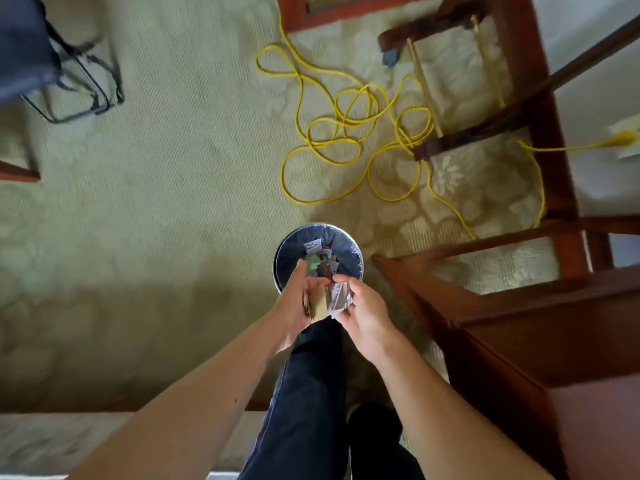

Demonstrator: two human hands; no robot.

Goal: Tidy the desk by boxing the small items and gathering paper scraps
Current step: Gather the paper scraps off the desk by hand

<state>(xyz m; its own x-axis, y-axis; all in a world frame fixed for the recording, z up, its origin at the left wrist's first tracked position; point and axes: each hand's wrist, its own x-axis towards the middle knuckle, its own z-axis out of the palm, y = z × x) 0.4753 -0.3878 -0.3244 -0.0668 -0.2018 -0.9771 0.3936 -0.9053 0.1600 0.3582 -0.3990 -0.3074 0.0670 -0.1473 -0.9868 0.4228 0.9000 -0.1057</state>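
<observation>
Carpet (173,202), bin (294,244) beneath: left hand (294,303) fingers (304,276) curl round tan scraps (319,308); right hand (367,313) pinches crumpled paper (337,297).

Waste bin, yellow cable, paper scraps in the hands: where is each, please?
waste bin (289,254): head view, inner wall, left side.
yellow cable (346,122): head view, overlapping loops.
paper scraps (337,296): head view, crumpled white piece.

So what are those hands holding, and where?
The left hand holds tan paper pieces against its palm; the right hand pinches crumpled white scraps between thumb and fingers.
</observation>
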